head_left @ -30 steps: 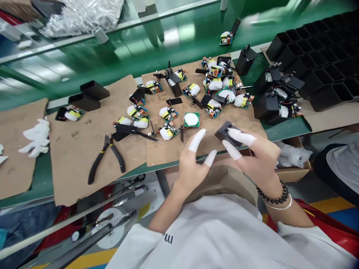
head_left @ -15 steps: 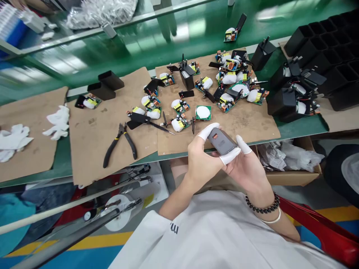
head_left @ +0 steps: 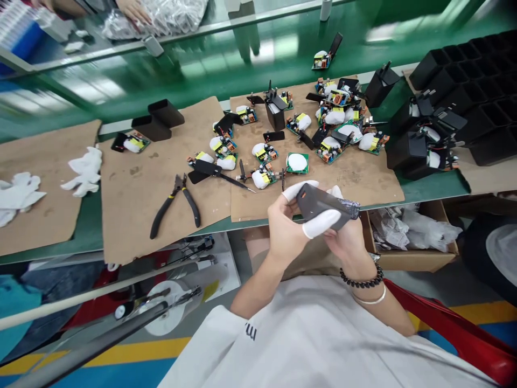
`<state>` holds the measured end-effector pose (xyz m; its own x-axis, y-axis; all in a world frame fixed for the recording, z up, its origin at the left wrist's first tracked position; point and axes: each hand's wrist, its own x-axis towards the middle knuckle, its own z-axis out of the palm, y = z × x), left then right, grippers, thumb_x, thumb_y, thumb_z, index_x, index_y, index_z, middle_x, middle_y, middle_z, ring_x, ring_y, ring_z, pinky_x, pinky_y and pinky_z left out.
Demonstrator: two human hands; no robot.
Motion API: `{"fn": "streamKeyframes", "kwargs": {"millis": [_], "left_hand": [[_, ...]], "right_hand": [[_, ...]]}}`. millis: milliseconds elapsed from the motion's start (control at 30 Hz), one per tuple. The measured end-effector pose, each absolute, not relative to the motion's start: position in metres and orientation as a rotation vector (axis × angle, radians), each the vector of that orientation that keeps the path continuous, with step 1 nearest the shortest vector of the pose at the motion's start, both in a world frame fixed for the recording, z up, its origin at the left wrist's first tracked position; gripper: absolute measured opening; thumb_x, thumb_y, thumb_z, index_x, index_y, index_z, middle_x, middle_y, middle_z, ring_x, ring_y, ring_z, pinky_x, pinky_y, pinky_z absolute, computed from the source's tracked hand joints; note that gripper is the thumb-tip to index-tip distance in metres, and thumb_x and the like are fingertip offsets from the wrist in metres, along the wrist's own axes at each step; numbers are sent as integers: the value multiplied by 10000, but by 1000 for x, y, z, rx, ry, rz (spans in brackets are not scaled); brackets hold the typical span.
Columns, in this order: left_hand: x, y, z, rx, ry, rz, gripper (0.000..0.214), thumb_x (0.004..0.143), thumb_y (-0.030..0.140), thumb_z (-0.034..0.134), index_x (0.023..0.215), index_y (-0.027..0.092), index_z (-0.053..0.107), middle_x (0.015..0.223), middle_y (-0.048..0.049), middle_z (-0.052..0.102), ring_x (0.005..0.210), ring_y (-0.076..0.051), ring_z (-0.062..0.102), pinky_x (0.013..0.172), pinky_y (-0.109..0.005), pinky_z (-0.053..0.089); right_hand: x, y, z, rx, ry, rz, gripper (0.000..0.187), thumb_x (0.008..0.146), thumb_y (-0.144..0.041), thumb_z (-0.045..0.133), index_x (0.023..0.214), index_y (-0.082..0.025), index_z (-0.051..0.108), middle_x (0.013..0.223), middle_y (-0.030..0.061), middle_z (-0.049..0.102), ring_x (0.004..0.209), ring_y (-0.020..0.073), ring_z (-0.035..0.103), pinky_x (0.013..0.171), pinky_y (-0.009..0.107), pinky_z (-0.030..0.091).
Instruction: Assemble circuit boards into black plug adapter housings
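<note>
Both my hands hold a black power adapter (head_left: 321,206) just over the table's front edge. It lies tilted, a small orange port at its left end and a glossy patterned piece at its right end. My left hand (head_left: 285,231) is closed round its left part, white finger cots on thumb and forefinger. Behind and under the right end, my right hand (head_left: 348,234) grips it too, its fingers partly hidden. Just beyond lie a green circuit board with a white round pad (head_left: 297,162) and another board with white filler (head_left: 263,177).
Diagonal cutters (head_left: 177,202) and tweezers (head_left: 232,182) lie on the cardboard mats (head_left: 129,207). Several black cases (head_left: 484,116) stand at the right. White gloves (head_left: 85,171) lie left. Below the edge sits a carton of plastic bags (head_left: 420,248). A co-worker's hand (head_left: 135,9) is at the back left.
The adapter has been turned in my hands, so its side and right end now show. My right hand has shifted left and behind it. A co-worker's hand has appeared at the back left.
</note>
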<state>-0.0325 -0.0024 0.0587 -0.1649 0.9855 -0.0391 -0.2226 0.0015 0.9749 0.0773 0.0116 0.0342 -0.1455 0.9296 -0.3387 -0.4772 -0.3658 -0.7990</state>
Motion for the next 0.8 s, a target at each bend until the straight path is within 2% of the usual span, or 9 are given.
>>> {"fn": "streamKeyframes", "kwargs": {"millis": [67, 167, 267, 333, 467, 567, 633, 733, 800], "left_hand": [[-37, 0, 54, 784, 1064, 1415, 665, 562, 530, 990, 1087, 186, 771, 1049, -94, 842, 979, -290, 811, 878, -376, 668], [-41, 1, 48, 692, 1044, 1421, 675, 510, 530, 1016, 1052, 197, 792, 1021, -77, 846, 968, -278, 812, 863, -345, 660], [-43, 1, 47, 575, 996, 1367, 651, 520, 573, 999, 1016, 196, 808, 1011, -76, 848, 984, -281, 810, 858, -332, 657], [-44, 0, 47, 454, 928, 1320, 622, 534, 614, 979, 968, 201, 810, 989, -66, 851, 974, -276, 813, 847, -328, 662], [-50, -1, 52, 231, 866, 1128, 555, 650, 676, 901, 931, 209, 795, 1012, -51, 850, 984, -256, 818, 849, -329, 670], [-53, -2, 57, 248, 831, 951, 619, 719, 753, 813, 988, 196, 790, 1110, -108, 839, 1080, -307, 807, 902, -397, 675], [-52, -3, 60, 330, 851, 979, 670, 722, 787, 784, 1033, 195, 779, 1198, -140, 816, 1181, -342, 775, 984, -457, 659], [-43, -4, 60, 561, 987, 1161, 678, 729, 781, 776, 1081, 202, 742, 1220, -145, 802, 1199, -338, 762, 1022, -487, 642], [-34, -4, 60, 787, 1112, 1309, 680, 719, 715, 828, 1161, 215, 701, 1214, -124, 795, 1146, -303, 773, 993, -454, 650]], "right_hand": [[84, 14, 40, -1012, -649, 1714, 496, 778, -697, 784, 733, -242, 592, 484, -89, 378, 388, 64, 287, 359, 212, 256], [103, 19, 52, -1046, -776, 1863, 458, 759, -650, 823, 922, -243, 687, 608, -38, 627, 479, 120, 545, 418, 233, 430], [122, 19, 66, -1137, -1007, 1934, 470, 744, -522, 878, 1074, -257, 673, 817, 6, 770, 675, 187, 713, 574, 299, 590], [131, 18, 75, -1172, -1235, 1788, 451, 778, -445, 865, 1134, -253, 665, 960, 39, 802, 810, 215, 757, 689, 342, 636], [145, 24, 84, -1127, -1863, 1016, 293, 868, -282, 785, 1154, -284, 720, 1111, 54, 802, 999, 258, 758, 916, 438, 638], [155, 38, 84, -995, -2095, 554, 284, 945, -185, 656, 1160, -350, 739, 1318, 43, 762, 1307, 310, 671, 1173, 549, 520], [163, 43, 87, -1003, -2111, 502, 460, 947, -176, 647, 1356, -386, 653, 1557, 35, 614, 1505, 326, 524, 1283, 586, 414], [166, 40, 97, -933, -2159, 720, 822, 907, -250, 722, 1626, -401, 353, 1761, 32, 335, 1638, 348, 329, 1335, 590, 348], [160, 33, 100, -842, -2200, 754, 885, 891, -281, 759, 1650, -396, 318, 1756, 39, 349, 1631, 339, 347, 1327, 558, 375]]}}
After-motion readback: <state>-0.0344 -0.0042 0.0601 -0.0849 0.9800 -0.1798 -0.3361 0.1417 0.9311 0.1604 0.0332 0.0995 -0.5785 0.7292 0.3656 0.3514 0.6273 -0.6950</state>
